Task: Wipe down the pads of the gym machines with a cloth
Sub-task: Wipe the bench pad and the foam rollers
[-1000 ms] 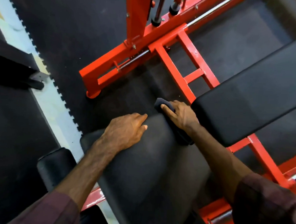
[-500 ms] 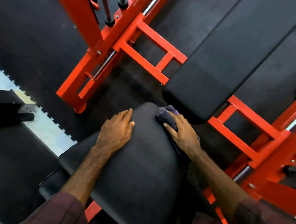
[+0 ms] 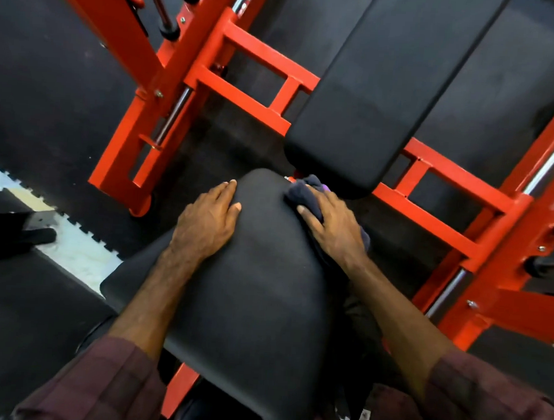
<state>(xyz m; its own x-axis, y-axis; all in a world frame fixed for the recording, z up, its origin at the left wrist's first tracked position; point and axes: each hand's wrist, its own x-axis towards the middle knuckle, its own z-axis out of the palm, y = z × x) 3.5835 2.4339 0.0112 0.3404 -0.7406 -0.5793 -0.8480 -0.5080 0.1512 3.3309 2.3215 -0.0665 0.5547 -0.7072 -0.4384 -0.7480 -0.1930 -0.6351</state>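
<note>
Black vinyl seat pad [image 3: 258, 305] under both my hands. Left hand [image 3: 206, 220] flat, fingers spread open, holding nothing; bracing my weight, I judge, while other hand works. Right hand [image 3: 334, 227] pressing dark cloth [image 3: 304, 193] onto pad's far right edge, fingers splayed over it, pinning more than gripping. Cloth bunches out past my fingertips on far side, rest trapped beneath palm. Long back pad [image 3: 388, 87] lies just beyond, on red frame [image 3: 243, 92]; looks unwiped, likely next.
</note>
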